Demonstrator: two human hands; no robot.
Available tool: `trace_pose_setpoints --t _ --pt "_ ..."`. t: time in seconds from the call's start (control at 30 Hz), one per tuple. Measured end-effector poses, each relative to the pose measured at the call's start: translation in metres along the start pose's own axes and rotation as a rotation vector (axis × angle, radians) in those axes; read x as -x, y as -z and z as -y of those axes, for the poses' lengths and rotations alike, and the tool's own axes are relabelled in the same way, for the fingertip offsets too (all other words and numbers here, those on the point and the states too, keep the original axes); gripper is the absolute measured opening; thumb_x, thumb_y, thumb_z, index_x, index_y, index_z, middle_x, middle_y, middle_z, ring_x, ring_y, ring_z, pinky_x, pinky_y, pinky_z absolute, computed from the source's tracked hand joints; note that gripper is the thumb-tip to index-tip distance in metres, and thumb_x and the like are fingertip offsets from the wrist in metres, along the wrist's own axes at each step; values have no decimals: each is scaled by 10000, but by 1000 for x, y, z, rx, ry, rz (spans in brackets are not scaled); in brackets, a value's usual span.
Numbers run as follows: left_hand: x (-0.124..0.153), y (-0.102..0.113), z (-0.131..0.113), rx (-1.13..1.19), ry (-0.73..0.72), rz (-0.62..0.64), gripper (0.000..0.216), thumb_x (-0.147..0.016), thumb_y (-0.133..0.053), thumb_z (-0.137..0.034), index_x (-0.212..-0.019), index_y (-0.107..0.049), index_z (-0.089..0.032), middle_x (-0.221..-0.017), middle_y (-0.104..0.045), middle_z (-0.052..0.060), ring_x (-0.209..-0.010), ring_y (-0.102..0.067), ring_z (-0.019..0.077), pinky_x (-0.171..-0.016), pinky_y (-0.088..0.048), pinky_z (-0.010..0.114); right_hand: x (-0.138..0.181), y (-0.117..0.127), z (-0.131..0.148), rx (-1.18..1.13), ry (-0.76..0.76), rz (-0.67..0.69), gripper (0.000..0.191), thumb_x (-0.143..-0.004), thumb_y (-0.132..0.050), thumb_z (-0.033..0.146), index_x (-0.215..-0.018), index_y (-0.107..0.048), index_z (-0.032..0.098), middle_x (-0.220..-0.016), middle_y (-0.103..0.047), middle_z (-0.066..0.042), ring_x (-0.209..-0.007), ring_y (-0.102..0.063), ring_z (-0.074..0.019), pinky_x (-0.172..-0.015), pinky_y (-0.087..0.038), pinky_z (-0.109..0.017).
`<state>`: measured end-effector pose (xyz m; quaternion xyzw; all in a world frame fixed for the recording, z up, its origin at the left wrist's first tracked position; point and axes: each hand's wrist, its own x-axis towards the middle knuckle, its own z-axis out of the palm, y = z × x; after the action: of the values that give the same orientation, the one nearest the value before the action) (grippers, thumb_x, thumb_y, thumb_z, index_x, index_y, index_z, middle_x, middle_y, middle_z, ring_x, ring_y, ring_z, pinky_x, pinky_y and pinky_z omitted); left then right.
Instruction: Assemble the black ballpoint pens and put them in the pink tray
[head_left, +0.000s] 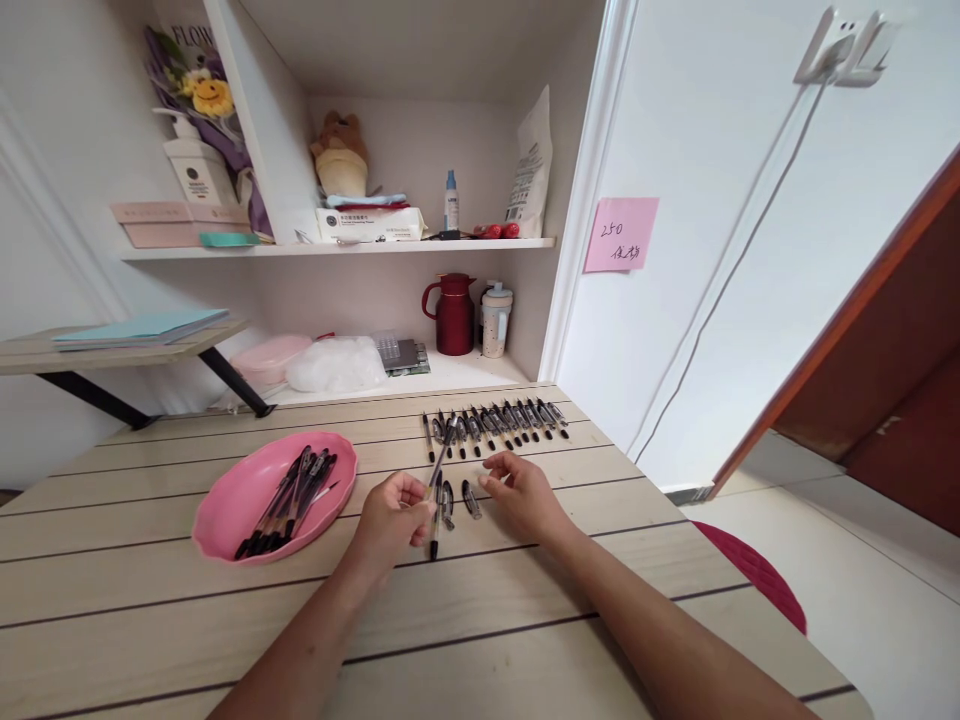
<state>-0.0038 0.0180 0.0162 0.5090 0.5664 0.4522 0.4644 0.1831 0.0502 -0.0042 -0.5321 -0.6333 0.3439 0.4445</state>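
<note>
The step in hand appeared to be the handling of a single pen, with caps and barrels set out separately. The left hand (395, 512) gripped one pen (441, 458) between thumb and fingers, tilted above the middle of the desk (465, 610). The right hand (523, 492) was partly open, with no object visible in its grasp, its fingertips just beside a loose cap (471, 499). The next move seemed to call for steadying the held pen and closing the right fingers on the needed part. Count: one pen held; one uncapped pen (434, 535) flat below it; two loose caps between the hands; one pink bowl (217, 540) toward the left edge, containing an overlapping bundle that could not be counted; and, near the far edge toward the right corner, one row of pens and caps (496, 424), at least ten pens, exact number unclear.
</note>
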Motion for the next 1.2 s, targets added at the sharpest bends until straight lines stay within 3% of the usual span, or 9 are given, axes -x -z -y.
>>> trace_pose_setpoints --t 0.1,0.23,0.3,0.4,0.5,0.6,0.77,1.2 --pt "-1 3 -2 38 16 -32 182 -568 -603 -205 -702 -485 -169 -529 -481 -75 -380 -483 74 -370 -373 188 4 -14 1 429 54 27 365 -631 -626 363 -946 -584 184 -733 -617 -35 -639 -523 -155 -594 -344 -262" --pt "-1 4 -4 -18 7 -24 164 -560 -591 -182 -691 -494 -164 -537 -482 -74 -362 -472 61 -359 -360 175 5 -19 -1 604 80 31 325 -641 -565 187 -966 -582 174 -756 -632 -56 -695 -545 -173 -607 -324 -259" --pt "0 4 -2 -64 -8 -1 142 -562 -578 -172 -680 -499 -166 -528 -471 -77 -354 -451 55 -355 -346 171 1 -11 -3 513 50 24 235 -642 -545 167 -870 -605 181 -710 -621 -44 -655 -531 -164 -583 -314 -257" --pt "-1 4 4 -142 -85 43 112 -568 -567 -160 -661 -506 -170 -520 -473 -75 -374 -435 53 -378 -338 169 -7 10 -5 87 -39 -14 71 -660 -565 243 -698 -576 185 -602 -569 -3 -546 -477 -126 -531 -309 -244" --pt "0 2 10 -231 -170 80 88 -571 -555 -144 -642 -514 -176 -514 -479 -71 -410 -437 62 -413 -331 171 -13 28 -3 -429 -107 -100 176 -633 -633 322 -666 -525 187 -573 -539 24 -527 -473 -104 -508 -319 -225" --pt "2 0 12 -305 -183 115 63 -590 -537 -149 -638 -519 -185 -489 -460 -72 -437 -434 78 -438 -328 178 -13 35 2 -710 -109 -184 302 -571 -710 325 -794 -550 199 -636 -572 22 -602 -533 -115 -524 -349 -218" --pt "4 -3 11 -359 -204 121 55 -593 -527 -150 -632 -525 -188 -506 -466 -63 -478 -435 91 -464 -329 185 -10 31 6 -815 -114 -184 380 -541 -744 334 -844 -556 204 -666 -596 16 -611 -556 -119 -531 -384 -229" --pt "6 -6 3 -318 -213 100 111 -635 -541 -223 -712 -601 -171 -539 -517 -36 -490 -479 110 -480 -377 209 -12 6 12 -728 -161 38 366 -542 -741 370 -797 -564 177 -583 -546 43 -513 -519 -88 -455 -335 -203"
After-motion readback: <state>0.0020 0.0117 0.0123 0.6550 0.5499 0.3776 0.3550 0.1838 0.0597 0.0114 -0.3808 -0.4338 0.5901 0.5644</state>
